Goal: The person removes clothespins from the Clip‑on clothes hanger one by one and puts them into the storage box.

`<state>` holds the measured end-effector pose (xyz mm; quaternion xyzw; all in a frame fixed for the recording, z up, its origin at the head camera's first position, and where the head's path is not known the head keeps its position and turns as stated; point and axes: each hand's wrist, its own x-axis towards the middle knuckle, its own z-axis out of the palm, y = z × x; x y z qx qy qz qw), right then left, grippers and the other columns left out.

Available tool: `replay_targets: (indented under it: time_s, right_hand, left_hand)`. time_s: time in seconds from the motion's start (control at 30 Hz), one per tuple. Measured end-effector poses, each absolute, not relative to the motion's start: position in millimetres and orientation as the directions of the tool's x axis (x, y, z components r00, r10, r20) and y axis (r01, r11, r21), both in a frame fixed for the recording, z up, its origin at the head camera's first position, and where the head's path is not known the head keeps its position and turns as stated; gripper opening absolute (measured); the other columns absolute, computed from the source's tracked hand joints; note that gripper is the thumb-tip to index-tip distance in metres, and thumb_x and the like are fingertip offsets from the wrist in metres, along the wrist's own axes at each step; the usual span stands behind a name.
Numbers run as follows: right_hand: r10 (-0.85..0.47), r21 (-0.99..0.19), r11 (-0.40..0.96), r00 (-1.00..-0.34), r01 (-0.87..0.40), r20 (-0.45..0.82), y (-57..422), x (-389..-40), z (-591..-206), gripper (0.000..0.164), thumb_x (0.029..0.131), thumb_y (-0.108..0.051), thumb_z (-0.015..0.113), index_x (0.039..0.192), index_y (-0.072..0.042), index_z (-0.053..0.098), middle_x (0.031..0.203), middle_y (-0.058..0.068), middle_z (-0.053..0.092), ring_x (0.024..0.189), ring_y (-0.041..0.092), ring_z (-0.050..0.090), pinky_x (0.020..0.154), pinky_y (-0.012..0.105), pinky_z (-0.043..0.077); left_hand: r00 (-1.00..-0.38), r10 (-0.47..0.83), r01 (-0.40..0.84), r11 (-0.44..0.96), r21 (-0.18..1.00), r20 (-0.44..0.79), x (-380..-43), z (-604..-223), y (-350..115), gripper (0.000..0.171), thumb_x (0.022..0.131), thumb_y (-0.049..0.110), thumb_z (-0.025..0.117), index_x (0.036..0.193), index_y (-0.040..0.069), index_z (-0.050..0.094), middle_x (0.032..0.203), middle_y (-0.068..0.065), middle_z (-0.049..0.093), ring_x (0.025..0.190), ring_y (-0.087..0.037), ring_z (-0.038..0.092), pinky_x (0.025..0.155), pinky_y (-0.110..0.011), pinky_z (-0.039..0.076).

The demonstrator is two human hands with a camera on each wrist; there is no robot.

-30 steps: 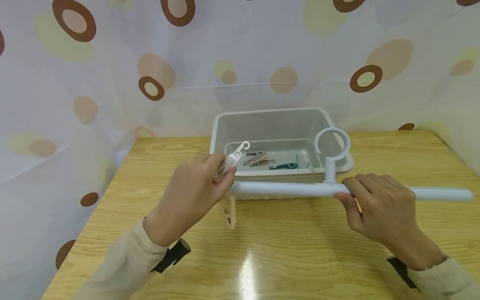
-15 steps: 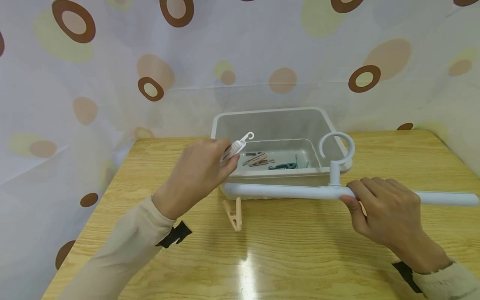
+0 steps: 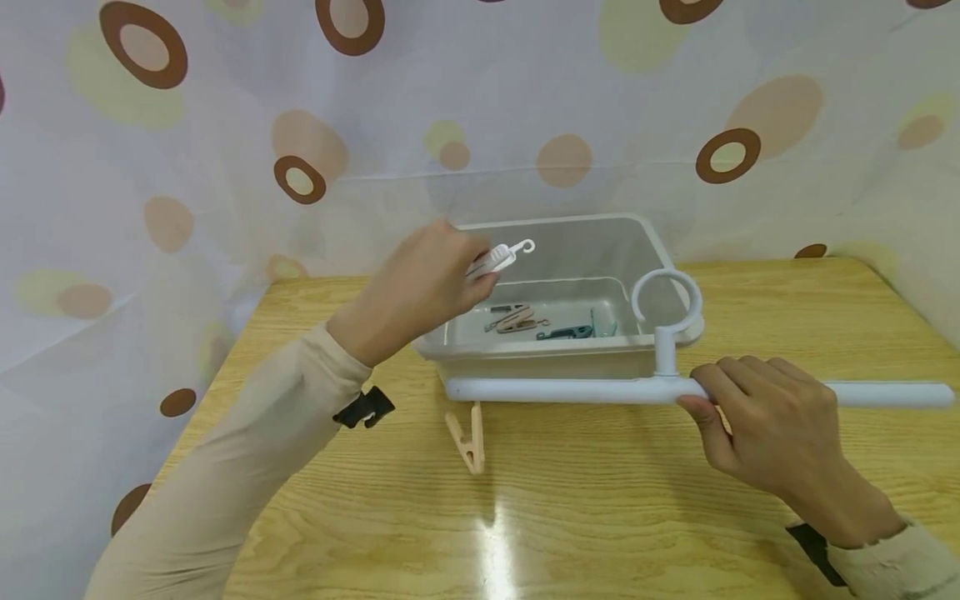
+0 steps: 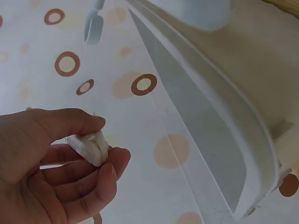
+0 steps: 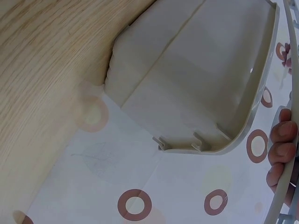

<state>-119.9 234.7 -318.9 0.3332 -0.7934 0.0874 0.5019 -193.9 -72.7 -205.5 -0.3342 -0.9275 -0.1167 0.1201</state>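
In the head view my left hand (image 3: 420,287) pinches a white clothespin (image 3: 498,258) with a small hook at its end, above the left side of the bin (image 3: 536,346). The left wrist view shows the thumb and fingertips closed on that clothespin (image 4: 97,150). My right hand (image 3: 772,425) grips a pale blue hanger bar (image 3: 562,391) in front of the bin, its round hook (image 3: 693,287) pointing up. From the bar's left end hangs a beige clothespin (image 3: 474,446). Several fingers (image 5: 282,142) curl round the bar at the right wrist view's edge.
Inside the bin lie several beige clothespins (image 3: 517,323) and a dark teal one (image 3: 572,332). The bin stands on a wood-grain table (image 3: 600,500), with a patterned cloth (image 3: 450,83) behind and at the left.
My left hand has moved up and to the right with the white clothespin, away from the bar's left end. The bar has shifted slightly downward and right in my right hand.
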Motion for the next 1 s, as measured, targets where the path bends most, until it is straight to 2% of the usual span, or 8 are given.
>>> replay_targets:
  time_s: [0.17, 0.33, 0.57, 0.8, 1.0]
  right_hand:
    - [-0.455, 0.207, 0.762, -0.281, -0.614, 0.845, 238, -120, -318, 0.058, 0.103, -0.044, 0.033, 0.067, -0.004, 0.053, 0.053, 0.003, 0.045, 0.039, 0.020, 0.040, 0.034, 0.037, 0.031]
    - [-0.462, 0.213, 0.758, -0.277, -0.616, 0.843, 238, -119, -318, 0.057, 0.103, -0.044, 0.033, 0.067, -0.004, 0.053, 0.053, 0.002, 0.045, 0.039, 0.020, 0.039, 0.034, 0.036, 0.030]
    - [-0.479, 0.213, 0.752, -0.295, -0.624, 0.827, 239, -118, -324, 0.057, 0.103, -0.043, 0.032, 0.067, -0.005, 0.053, 0.053, 0.000, 0.042, 0.040, 0.018, 0.038, 0.036, 0.038, 0.035]
    - [-0.491, 0.218, 0.751, -0.306, -0.624, 0.815, 243, -121, -325, 0.057, 0.103, -0.044, 0.032, 0.068, -0.005, 0.053, 0.054, 0.002, 0.046, 0.041, 0.020, 0.044, 0.037, 0.039, 0.038]
    - [-0.500, 0.218, 0.751, -0.320, -0.623, 0.805, 244, -121, -326, 0.057, 0.103, -0.044, 0.031, 0.069, -0.005, 0.054, 0.055, 0.003, 0.048, 0.042, 0.021, 0.047, 0.037, 0.039, 0.038]
  left_hand:
    - [-0.741, 0.635, 0.666, 0.737, 0.114, 0.221, -211, -198, -60, 0.016, 0.093, 0.013, 0.060, 0.082, 0.003, 0.063, 0.066, -0.002, 0.049, 0.059, -0.013, 0.041, 0.054, -0.025, 0.033]
    - [-0.724, 0.661, 0.685, 0.722, 0.094, 0.198, -226, -197, -52, 0.015, 0.093, 0.014, 0.062, 0.083, 0.003, 0.064, 0.068, -0.003, 0.054, 0.060, -0.013, 0.042, 0.055, -0.025, 0.034]
    - [-0.710, 0.685, 0.697, 0.716, 0.029, 0.165, -237, -203, -48, 0.015, 0.092, 0.016, 0.063, 0.083, 0.006, 0.067, 0.073, -0.004, 0.062, 0.063, -0.015, 0.047, 0.059, -0.027, 0.042]
    - [-0.705, 0.694, 0.693, 0.718, -0.064, 0.143, -248, -200, -34, 0.012, 0.091, 0.015, 0.065, 0.091, 0.005, 0.072, 0.083, -0.008, 0.067, 0.073, -0.020, 0.055, 0.070, -0.035, 0.050]
    - [-0.687, 0.716, 0.695, 0.697, -0.175, 0.123, -252, -198, -24, 0.013, 0.091, 0.012, 0.063, 0.096, 0.007, 0.073, 0.090, -0.010, 0.067, 0.083, -0.025, 0.062, 0.071, -0.038, 0.053]
